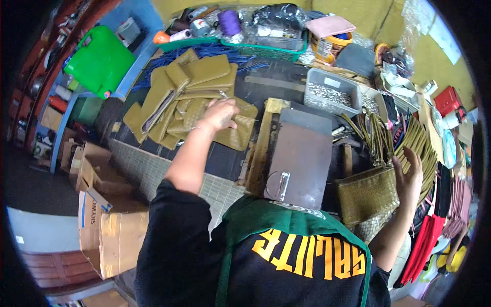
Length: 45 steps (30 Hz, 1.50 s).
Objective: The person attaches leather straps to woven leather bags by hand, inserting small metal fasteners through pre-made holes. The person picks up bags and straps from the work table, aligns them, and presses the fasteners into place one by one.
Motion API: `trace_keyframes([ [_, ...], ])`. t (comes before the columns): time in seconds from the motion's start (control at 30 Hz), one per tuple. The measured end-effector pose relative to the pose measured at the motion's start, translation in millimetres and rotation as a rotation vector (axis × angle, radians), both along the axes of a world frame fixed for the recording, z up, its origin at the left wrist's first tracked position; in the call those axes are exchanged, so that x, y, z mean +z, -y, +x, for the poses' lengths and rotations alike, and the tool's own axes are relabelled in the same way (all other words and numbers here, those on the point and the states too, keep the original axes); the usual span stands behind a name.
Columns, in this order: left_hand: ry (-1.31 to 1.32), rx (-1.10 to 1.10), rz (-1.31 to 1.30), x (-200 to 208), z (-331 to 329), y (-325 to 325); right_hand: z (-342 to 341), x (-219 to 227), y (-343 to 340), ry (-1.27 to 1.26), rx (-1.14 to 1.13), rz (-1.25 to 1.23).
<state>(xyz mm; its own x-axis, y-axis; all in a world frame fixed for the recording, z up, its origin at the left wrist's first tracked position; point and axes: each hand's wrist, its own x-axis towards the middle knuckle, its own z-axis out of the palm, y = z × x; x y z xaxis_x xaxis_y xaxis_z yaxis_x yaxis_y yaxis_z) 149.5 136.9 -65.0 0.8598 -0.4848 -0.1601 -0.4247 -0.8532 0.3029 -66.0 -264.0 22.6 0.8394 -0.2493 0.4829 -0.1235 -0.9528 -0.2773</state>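
Note:
My left hand (220,113) reaches into a heap of olive-tan leather pouches (174,94) at the table's left. Its fingers curl down onto an olive pouch (236,134) with a woven texture; their tips are partly hidden. Just beyond the knuckles shows a small metal zipper pull (223,94). On the right, my right hand (409,174) is raised with thumb and fingers apart, beside a darker olive woven pouch (367,194). Close to that hand hang bundled olive straps (422,148). Between my hands lies a flat brown board (299,158) with a metal clip piece on it.
Grey bins (332,92) of small metal parts stand at the back right. Thread spools (229,23) and a green tray (266,52) line the back. A green jerrycan (99,61) sits on a blue shelf at the left; cardboard boxes (123,240) stand below it.

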Motion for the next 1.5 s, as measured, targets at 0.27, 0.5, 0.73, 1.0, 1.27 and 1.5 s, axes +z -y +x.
trace_keyframes([
  [0.27, 0.665, -0.354, -0.356, 117.4, -87.6, 78.4, 12.5, 3.3, -83.9, -0.087, 0.461, 0.409],
  [0.5, 0.755, -0.598, -0.4, 105.5, -117.9, 129.2, 24.7, -17.4, -107.9, 0.087, 0.687, 0.215],
  [0.73, 0.262, 0.123, -1.25, 40.0, -99.6, 107.6, -9.0, -61.5, -114.6, 0.184, 0.48, 0.33],
  [1.0, -0.397, 0.134, -1.467, 30.2, -69.3, 119.2, -20.1, -56.6, -159.1, 0.16, 0.789, 0.161],
  [1.27, -0.498, -0.406, -1.28, 41.1, -59.4, 137.7, -13.1, -45.7, -186.5, -0.113, 0.945, 0.36],
  [1.5, -0.617, -0.715, -1.431, 42.0, 0.7, 120.4, -78.6, 56.0, -150.6, 0.857, 0.756, 0.563],
])
